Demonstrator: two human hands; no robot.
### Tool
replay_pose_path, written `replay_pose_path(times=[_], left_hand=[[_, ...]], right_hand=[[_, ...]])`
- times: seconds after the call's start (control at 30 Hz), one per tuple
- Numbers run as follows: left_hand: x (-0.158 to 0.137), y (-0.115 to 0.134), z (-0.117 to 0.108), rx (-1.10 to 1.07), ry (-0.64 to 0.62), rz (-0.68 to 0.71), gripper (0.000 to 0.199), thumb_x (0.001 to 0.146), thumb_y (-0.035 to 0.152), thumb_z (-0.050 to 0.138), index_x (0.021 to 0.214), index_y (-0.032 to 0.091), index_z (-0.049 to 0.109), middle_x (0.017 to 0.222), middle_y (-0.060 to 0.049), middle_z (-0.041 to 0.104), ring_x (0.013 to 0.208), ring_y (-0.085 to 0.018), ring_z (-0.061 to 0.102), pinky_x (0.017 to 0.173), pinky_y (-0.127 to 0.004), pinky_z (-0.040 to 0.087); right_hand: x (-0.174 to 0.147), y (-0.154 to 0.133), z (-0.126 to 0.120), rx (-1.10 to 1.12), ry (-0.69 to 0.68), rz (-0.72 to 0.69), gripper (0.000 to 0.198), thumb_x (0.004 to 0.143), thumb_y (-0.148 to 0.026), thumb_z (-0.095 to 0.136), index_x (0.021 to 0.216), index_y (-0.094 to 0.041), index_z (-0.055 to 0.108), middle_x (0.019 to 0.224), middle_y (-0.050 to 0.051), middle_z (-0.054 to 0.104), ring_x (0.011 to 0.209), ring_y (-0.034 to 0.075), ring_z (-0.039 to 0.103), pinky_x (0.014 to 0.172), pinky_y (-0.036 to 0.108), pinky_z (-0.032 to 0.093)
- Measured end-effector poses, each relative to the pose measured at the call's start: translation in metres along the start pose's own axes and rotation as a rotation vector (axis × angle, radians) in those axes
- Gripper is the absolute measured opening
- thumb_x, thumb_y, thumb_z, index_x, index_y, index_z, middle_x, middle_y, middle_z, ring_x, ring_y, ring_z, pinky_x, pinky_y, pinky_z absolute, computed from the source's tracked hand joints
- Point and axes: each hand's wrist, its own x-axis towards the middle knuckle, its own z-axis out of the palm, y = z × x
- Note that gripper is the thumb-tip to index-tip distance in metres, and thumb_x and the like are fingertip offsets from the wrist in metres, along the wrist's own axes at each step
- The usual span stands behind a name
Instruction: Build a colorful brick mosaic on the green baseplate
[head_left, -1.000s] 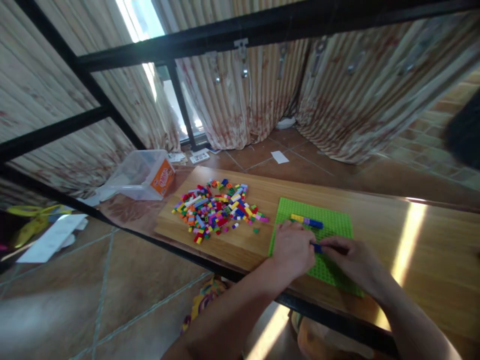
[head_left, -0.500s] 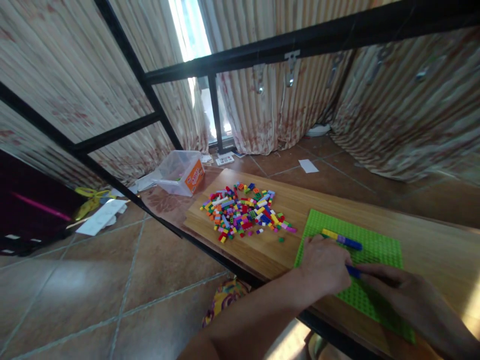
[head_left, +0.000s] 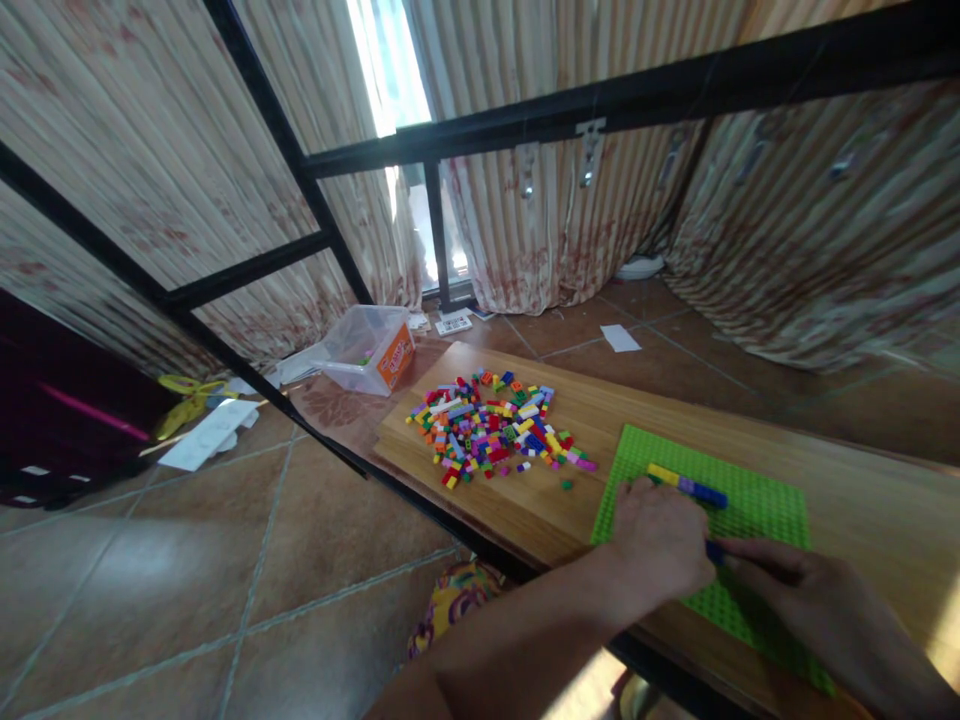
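Over the green studded baseplate [head_left: 772, 505], my left hand [head_left: 664, 535] is closed, its fingertips mostly hidden beneath it. A dark blue toy brick [head_left: 715, 551] shows between my two hands; its left end runs under my left hand. My right hand [head_left: 799, 590] pinches the other end between thumb and fingers. Just beyond my left hand, a row of joined bricks [head_left: 688, 486] lies on the baseplate, yellow at the left, light purple in the middle and dark blue at the right.
A loose pile of colourful bricks [head_left: 487, 425] spreads over the left part of the wooden board [head_left: 555, 515]. Behind it stands a clear plastic box [head_left: 360, 350] with an orange label. A black metal rail [head_left: 525, 130] crosses above the board. Papers [head_left: 621, 338] lie on the tiled floor.
The view has shifted slightly, so everything sits a little lower and further right. Less of the blue brick shows between my hands. The joined row keeps its place on the baseplate.
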Motion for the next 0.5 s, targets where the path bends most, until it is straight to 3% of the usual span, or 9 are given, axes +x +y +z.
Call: replay_pose_path(times=[0.3, 0.5], left_hand=[[-0.001, -0.001, 0.009, 0.003, 0.061, 0.041, 0.018, 0.075, 0.023, 0.063, 0.084, 0.010, 0.072, 0.096, -0.016, 0.067, 0.099, -0.028, 0.058, 0.090, -0.043, 0.050], [-0.001, -0.008, 0.016, -0.030, 0.086, 0.080, 0.018, 0.073, 0.022, 0.064, 0.086, 0.014, 0.073, 0.098, -0.013, 0.068, 0.099, -0.028, 0.059, 0.090, -0.045, 0.050]], right_hand=[[0.003, 0.007, 0.005, 0.007, 0.013, -0.073, 0.034, 0.057, -0.056, 0.059, 0.072, -0.034, 0.080, 0.080, 0.004, 0.078, 0.081, 0.033, 0.072, 0.069, 0.042, 0.053], [0.000, 0.002, 0.002, 0.075, -0.012, -0.053, 0.024, 0.054, -0.054, 0.065, 0.066, -0.040, 0.079, 0.084, 0.007, 0.078, 0.087, 0.035, 0.072, 0.075, 0.044, 0.052]])
